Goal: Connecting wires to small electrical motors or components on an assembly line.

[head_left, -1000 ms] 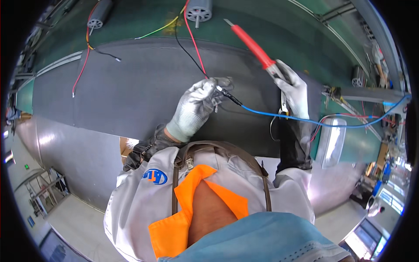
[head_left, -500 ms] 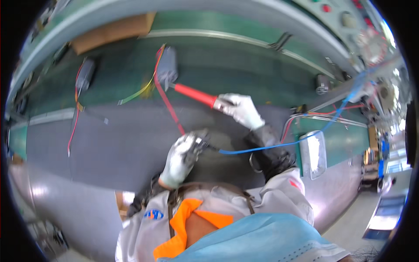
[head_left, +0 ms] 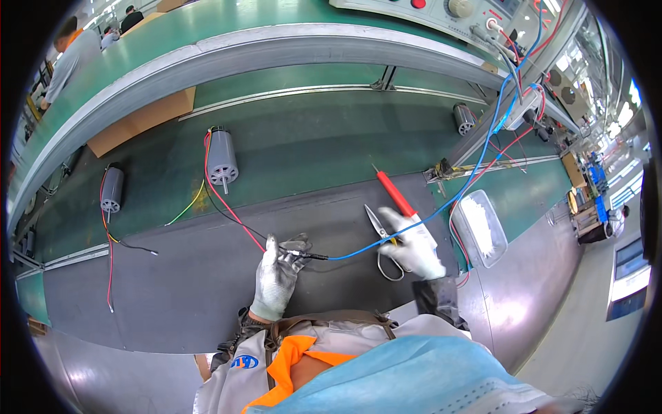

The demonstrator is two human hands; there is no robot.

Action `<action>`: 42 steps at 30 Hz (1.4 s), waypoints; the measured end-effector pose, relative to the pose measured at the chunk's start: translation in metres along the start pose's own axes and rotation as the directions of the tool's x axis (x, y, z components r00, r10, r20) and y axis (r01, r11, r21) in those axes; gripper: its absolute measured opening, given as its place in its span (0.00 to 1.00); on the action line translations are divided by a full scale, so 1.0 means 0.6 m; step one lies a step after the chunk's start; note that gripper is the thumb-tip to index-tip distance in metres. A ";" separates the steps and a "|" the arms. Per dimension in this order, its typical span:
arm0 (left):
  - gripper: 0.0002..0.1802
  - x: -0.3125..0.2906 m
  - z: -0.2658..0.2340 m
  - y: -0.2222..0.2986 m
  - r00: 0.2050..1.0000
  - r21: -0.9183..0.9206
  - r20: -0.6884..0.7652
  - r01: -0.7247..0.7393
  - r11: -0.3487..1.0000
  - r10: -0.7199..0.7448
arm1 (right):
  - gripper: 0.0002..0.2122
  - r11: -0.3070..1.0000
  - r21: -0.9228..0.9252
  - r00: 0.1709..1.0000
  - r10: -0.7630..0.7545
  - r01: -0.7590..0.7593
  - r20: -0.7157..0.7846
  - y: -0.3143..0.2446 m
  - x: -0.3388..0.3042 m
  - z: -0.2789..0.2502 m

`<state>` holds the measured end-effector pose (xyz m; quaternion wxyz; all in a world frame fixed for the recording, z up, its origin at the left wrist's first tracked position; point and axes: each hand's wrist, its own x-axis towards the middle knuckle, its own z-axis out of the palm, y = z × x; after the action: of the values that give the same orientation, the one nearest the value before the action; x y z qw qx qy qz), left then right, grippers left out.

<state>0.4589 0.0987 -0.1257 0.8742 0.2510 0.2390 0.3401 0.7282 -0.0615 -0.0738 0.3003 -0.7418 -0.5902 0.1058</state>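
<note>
My left hand [head_left: 274,283], in a whitish glove, is closed around the ends of the red lead [head_left: 238,219] and a black lead from the middle grey motor [head_left: 221,157]. A black clip [head_left: 314,256] on the blue cable [head_left: 372,245] sits at those fingers. My right hand [head_left: 417,247], gloved and smeared by motion, is over the white handle of a red test probe [head_left: 397,194]. Whether it grips the probe cannot be made out. Scissors [head_left: 376,222] lie beside it on the dark mat, partly under its fingers.
Another grey motor [head_left: 112,190] with loose leads lies at the left, a third [head_left: 465,119] at the far right. A clear plastic tray [head_left: 501,241] stands right of my right hand. A tester with knobs [head_left: 441,19] sits on the shelf [head_left: 276,41] above. Other people are in the background.
My right hand has moved right and nearer, and the probe's tip has come away from the middle motor. The left hand still has the leads. The view has shifted.
</note>
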 end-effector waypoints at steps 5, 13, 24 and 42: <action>0.23 0.026 -0.017 0.018 0.985 0.629 0.097 -0.171 0.758 0.142 | 0.22 0.670 0.736 0.913 -0.233 -0.100 0.336 -0.118 0.040 0.073; 0.13 -0.003 -0.204 0.188 0.809 0.743 0.199 0.243 -0.624 0.552 | 0.17 0.514 0.857 0.969 0.199 0.023 -0.145 -0.063 0.029 -0.027; 0.26 0.050 -0.010 0.089 0.619 0.730 0.633 -0.277 -0.624 0.466 | 0.20 0.911 0.307 0.944 0.195 -0.275 0.266 -0.050 0.191 0.011; 0.29 0.214 0.071 -0.097 0.814 0.869 0.480 -0.388 -0.308 0.329 | 0.11 0.384 -0.907 0.914 -0.283 -0.171 -0.292 0.668 0.436 -0.225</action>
<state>0.5953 0.1413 -0.1599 0.2269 0.8820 0.3015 0.2822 1.1960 0.0914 -0.1432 -0.0441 -0.7656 -0.4988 -0.4040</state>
